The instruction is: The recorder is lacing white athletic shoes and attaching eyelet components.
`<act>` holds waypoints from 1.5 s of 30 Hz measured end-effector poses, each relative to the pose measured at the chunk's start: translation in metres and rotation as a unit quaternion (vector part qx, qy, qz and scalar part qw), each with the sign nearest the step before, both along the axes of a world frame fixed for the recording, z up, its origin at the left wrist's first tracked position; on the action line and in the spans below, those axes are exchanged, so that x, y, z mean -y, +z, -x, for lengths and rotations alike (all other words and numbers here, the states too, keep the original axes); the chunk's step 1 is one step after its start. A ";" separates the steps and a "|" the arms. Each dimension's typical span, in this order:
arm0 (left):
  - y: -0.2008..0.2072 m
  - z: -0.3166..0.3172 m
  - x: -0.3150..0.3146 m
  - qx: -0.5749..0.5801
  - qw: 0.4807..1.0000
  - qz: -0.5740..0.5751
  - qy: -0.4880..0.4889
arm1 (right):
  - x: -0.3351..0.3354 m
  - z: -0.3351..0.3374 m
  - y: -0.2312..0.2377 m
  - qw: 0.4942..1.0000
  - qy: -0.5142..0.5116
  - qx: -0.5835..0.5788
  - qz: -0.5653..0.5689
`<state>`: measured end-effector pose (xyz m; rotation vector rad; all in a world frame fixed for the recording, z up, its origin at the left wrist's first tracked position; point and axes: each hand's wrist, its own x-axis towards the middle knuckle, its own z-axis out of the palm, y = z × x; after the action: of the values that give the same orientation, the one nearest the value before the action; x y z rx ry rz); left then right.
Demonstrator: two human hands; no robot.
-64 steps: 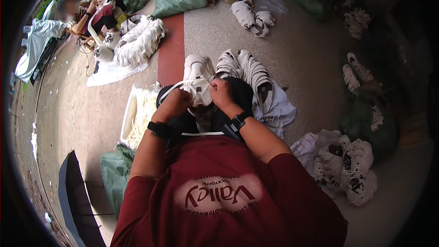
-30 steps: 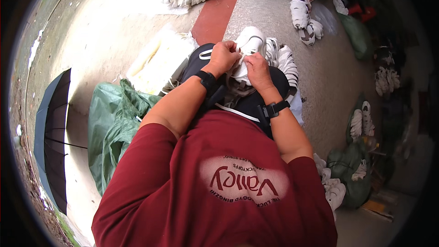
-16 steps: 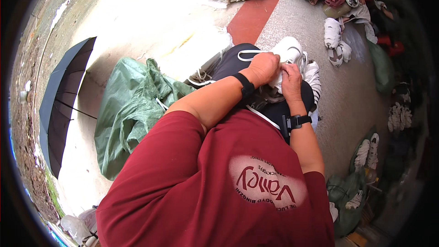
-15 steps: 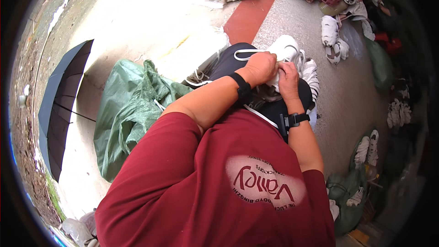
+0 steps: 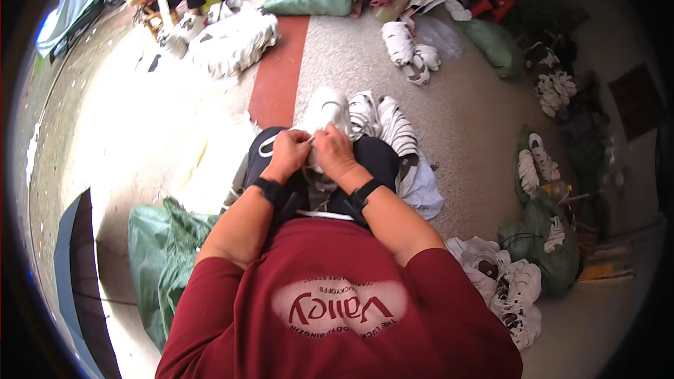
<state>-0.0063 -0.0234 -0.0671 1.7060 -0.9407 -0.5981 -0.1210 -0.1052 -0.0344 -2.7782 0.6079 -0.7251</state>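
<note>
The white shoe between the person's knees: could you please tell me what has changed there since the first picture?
The right hand has moved left over the white shoe, closing in on the left hand. The white lace, first looped wide between them, now shows as a small loop beside the left hand. The white shoe stays between the knees.

Wore a maroon short-sleeved shirt (image 5: 337,249) with a broad, rounded pale patch (image 5: 344,295) of dark red and black lettering (image 5: 342,311). Had on dark trousers (image 5: 375,156) and a pair of black wrist straps (image 5: 271,190).
</note>
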 end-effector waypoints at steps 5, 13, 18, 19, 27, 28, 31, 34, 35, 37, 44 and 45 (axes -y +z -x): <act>0.006 0.001 0.002 -0.085 0.996 -0.012 -0.013 | -0.002 0.007 0.010 0.998 0.055 0.007 0.026; 0.022 0.020 -0.011 -0.014 0.998 0.065 -0.017 | 0.001 0.073 0.056 0.916 0.223 0.036 -0.331; 0.083 0.037 -0.020 -0.122 0.964 0.070 -0.225 | 0.014 0.072 0.062 0.934 0.100 0.119 -0.322; 0.079 0.035 -0.020 -0.121 0.964 0.064 -0.226 | 0.012 0.067 0.060 0.935 0.091 0.131 -0.317; 0.048 0.011 -0.018 -0.129 0.986 0.080 -0.065 | 0.003 0.053 0.034 0.989 0.089 -0.019 -0.119; 0.042 0.011 -0.015 -0.148 0.983 0.089 -0.062 | 0.003 0.052 0.037 0.991 0.083 -0.050 -0.095; 0.026 0.009 -0.008 -0.079 0.990 0.051 -0.103 | 0.010 0.050 0.031 0.991 0.105 -0.077 -0.036; 0.040 0.013 -0.013 0.006 0.996 0.019 -0.089 | 0.014 0.050 0.028 0.986 0.117 -0.001 -0.116; 0.040 0.012 -0.015 0.048 0.995 0.032 -0.080 | 0.013 0.051 0.028 0.970 0.114 0.069 -0.203; 0.039 0.014 -0.019 0.090 0.993 0.044 -0.069 | 0.016 0.054 0.030 0.920 0.078 0.091 -0.372; 0.059 0.025 -0.016 0.371 0.927 0.052 -0.036 | 0.020 0.062 0.024 0.842 0.048 0.099 -0.528; 0.063 0.027 -0.015 0.413 0.909 0.013 -0.049 | 0.020 0.064 0.024 0.781 0.021 0.170 -0.600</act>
<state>-0.0334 -0.0081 -0.0039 1.9143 -1.6154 0.1229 -0.1848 -0.1250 -0.0105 -1.4252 0.6078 -0.5056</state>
